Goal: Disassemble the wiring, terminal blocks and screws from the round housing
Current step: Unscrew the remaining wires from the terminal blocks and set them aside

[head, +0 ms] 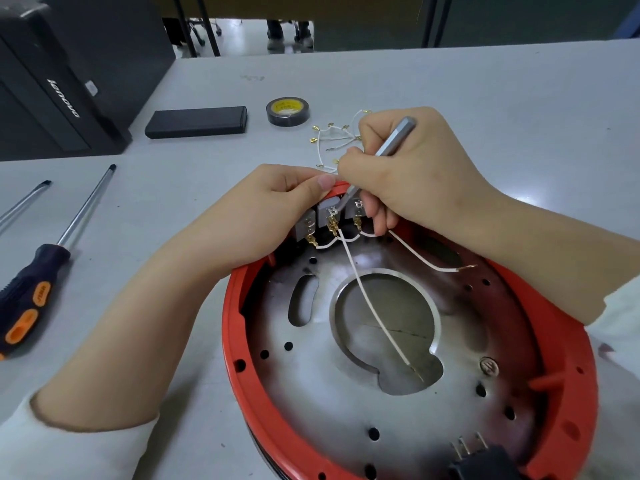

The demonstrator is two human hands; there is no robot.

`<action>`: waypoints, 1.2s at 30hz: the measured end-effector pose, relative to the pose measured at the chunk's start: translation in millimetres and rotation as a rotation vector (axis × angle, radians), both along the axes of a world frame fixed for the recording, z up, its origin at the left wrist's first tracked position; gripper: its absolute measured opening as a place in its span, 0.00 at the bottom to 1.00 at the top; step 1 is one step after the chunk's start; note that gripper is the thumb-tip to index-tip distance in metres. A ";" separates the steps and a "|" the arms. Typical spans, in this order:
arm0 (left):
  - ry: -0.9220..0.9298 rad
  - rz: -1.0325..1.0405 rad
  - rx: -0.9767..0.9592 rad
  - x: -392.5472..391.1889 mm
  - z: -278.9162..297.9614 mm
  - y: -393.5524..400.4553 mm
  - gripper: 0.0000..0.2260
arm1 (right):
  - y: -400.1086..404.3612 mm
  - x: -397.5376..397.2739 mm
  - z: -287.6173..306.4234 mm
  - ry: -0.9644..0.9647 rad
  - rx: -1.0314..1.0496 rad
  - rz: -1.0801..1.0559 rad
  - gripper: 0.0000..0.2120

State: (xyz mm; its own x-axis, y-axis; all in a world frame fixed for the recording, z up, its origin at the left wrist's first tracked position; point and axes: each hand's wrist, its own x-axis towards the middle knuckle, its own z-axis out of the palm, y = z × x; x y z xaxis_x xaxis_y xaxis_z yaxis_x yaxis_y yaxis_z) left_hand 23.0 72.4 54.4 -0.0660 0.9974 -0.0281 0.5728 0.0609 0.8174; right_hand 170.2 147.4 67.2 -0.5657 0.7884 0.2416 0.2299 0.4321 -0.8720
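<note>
Round housing [232, 327] at table's near edge, left hand [266, 216] gripping its rim, right hand [398, 174] pinching metal tool [391, 147].

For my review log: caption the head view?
Right hand works metal tool at terminal blocks; left hand steadies red housing.

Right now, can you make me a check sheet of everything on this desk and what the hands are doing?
Surface: grey table, a few marks.
Job's things: round red housing with metal plate; three grey terminal blocks at its far rim; one screw in the plate.
Clutter: tape roll, black box, screwdriver, a second shaft.
Grips: left hand steadies the rim; right hand holds a metal tool at the middle block.
Cables: two white wires attached; removed wires piled behind.
Surroundings: black computer case, chair legs, feet.
</note>
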 end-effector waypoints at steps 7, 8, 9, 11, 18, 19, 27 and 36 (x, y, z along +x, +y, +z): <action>0.018 0.003 0.005 0.4 -0.1 0.1 0.13 | 9.1 -4.5 6.4 -0.081 -0.111 0.035 0.16; 0.018 0.004 0.003 0.1 0.0 0.3 0.13 | 8.9 -4.2 6.4 -0.078 -0.111 0.038 0.16; 0.018 0.006 -0.001 -0.2 -0.1 0.6 0.13 | 8.1 -3.2 6.1 -0.063 -0.101 0.037 0.16; 0.019 0.015 -0.002 -0.4 -0.1 1.0 0.12 | 6.0 0.5 4.6 -0.006 -0.072 0.024 0.16; 0.011 0.017 -0.015 -1.1 -1.3 0.2 0.13 | 3.9 1.7 0.4 0.037 -0.057 0.040 0.17; 0.000 0.020 -0.015 -0.5 -1.2 0.0 0.13 | 4.1 1.8 0.4 0.037 -0.064 0.045 0.17; -0.013 0.006 0.001 -0.8 -0.4 0.1 0.13 | 4.0 4.0 1.7 0.055 -0.042 0.019 0.17; 0.011 0.019 -0.007 -1.5 -1.9 1.5 0.13 | 10.2 1.2 2.4 -0.036 -0.086 0.035 0.16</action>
